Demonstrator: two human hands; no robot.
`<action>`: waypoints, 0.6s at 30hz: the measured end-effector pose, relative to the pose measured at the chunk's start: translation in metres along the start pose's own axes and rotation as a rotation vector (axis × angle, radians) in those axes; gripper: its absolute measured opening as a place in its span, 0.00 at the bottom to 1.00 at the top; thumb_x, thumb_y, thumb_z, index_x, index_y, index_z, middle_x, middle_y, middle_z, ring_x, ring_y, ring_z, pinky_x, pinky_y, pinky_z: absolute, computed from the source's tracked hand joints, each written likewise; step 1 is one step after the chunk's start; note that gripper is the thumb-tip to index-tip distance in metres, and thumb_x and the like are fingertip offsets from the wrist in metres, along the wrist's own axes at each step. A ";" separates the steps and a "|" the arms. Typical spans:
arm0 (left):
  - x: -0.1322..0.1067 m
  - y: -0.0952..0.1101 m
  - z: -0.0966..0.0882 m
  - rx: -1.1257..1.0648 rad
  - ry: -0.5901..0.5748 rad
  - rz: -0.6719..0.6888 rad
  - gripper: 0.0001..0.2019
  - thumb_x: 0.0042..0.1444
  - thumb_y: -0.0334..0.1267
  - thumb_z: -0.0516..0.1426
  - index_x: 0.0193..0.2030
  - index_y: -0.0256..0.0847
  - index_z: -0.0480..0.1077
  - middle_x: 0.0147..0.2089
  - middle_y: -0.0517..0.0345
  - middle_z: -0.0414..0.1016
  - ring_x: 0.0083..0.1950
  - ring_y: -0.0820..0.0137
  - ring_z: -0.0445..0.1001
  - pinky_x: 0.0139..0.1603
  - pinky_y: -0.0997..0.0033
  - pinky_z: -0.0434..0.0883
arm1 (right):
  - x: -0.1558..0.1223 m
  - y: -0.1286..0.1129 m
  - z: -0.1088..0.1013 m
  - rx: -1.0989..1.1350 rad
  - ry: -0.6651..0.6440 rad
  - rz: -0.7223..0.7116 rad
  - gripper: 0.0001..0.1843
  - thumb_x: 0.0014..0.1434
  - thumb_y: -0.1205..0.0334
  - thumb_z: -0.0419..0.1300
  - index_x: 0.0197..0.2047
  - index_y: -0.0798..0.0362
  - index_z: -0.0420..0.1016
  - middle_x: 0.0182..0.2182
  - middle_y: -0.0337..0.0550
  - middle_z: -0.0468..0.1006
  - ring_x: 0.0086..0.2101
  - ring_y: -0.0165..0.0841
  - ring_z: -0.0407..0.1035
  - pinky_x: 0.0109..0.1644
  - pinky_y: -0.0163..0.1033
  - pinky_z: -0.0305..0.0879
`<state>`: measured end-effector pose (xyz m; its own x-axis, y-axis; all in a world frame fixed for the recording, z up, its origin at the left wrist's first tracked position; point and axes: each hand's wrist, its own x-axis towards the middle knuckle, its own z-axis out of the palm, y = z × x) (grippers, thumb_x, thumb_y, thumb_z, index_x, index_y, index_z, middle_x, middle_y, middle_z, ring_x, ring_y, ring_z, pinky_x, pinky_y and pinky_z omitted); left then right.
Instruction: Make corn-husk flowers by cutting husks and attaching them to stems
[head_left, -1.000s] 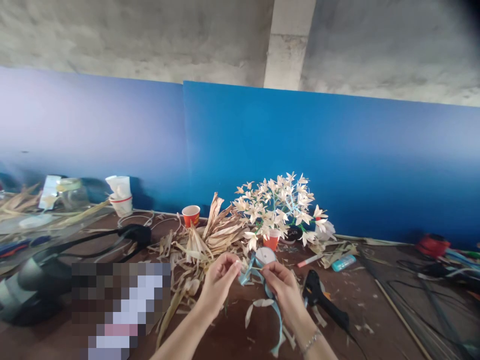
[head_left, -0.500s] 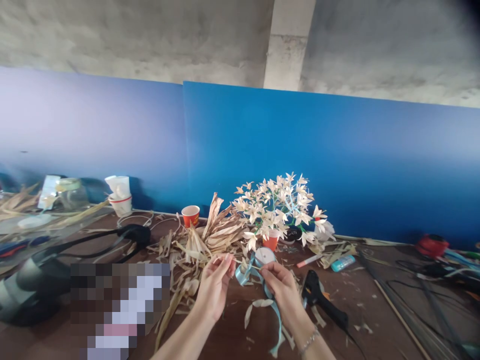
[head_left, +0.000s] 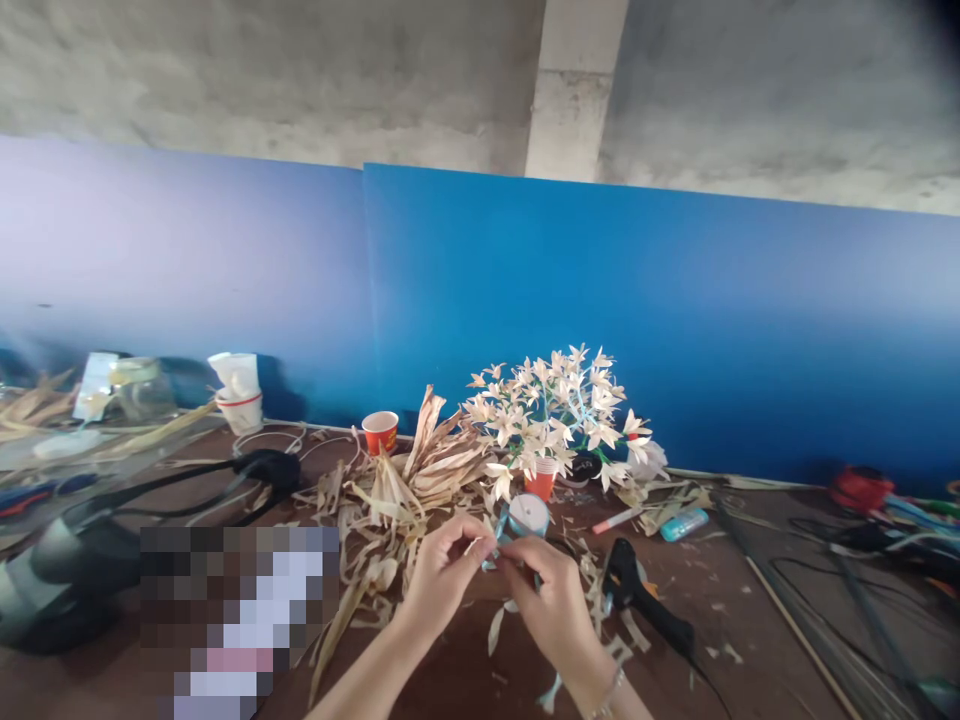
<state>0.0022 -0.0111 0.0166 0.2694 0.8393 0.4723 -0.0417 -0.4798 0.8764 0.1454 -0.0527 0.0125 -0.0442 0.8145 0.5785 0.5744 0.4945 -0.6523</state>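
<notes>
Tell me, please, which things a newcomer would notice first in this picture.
Probably the large bunch of pale flowers, rising above a red cup before the blue panel, catches the eye first. In front of it, the left hand and right hand are close together, near a ribbon roll. To their right lies a black glue gun.

The left hand and right hand are pinching something tiny near a ribbon roll, while white flowers are standing behind
</notes>
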 end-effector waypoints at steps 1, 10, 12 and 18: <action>0.000 0.000 0.000 -0.003 0.008 -0.009 0.08 0.52 0.38 0.55 0.25 0.37 0.67 0.25 0.59 0.68 0.29 0.72 0.66 0.33 0.75 0.63 | 0.000 0.001 0.000 -0.017 0.002 0.004 0.08 0.55 0.69 0.53 0.31 0.53 0.73 0.27 0.41 0.76 0.29 0.31 0.69 0.35 0.32 0.63; -0.004 -0.006 0.004 -0.081 0.157 -0.127 0.11 0.51 0.42 0.56 0.24 0.37 0.67 0.22 0.61 0.66 0.26 0.73 0.64 0.28 0.77 0.61 | 0.002 -0.001 -0.005 -0.070 0.005 -0.009 0.10 0.57 0.65 0.52 0.29 0.54 0.73 0.24 0.42 0.75 0.26 0.31 0.68 0.32 0.32 0.61; -0.003 -0.005 0.003 -0.081 0.171 -0.150 0.12 0.51 0.42 0.56 0.24 0.37 0.67 0.21 0.60 0.66 0.25 0.73 0.64 0.27 0.77 0.62 | 0.002 -0.002 -0.005 -0.039 -0.004 0.020 0.10 0.58 0.64 0.51 0.29 0.54 0.73 0.25 0.42 0.75 0.26 0.31 0.68 0.32 0.32 0.61; -0.008 0.000 -0.006 0.279 0.262 0.248 0.13 0.50 0.34 0.57 0.44 0.43 0.71 0.45 0.48 0.73 0.38 0.64 0.72 0.37 0.69 0.69 | 0.004 0.005 -0.008 -0.042 0.008 0.095 0.13 0.60 0.62 0.49 0.31 0.54 0.73 0.24 0.43 0.73 0.26 0.32 0.67 0.31 0.33 0.60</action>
<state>-0.0062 -0.0162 0.0137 0.0296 0.7094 0.7041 0.1966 -0.6948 0.6918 0.1544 -0.0496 0.0158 0.0185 0.8548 0.5186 0.6098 0.4014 -0.6834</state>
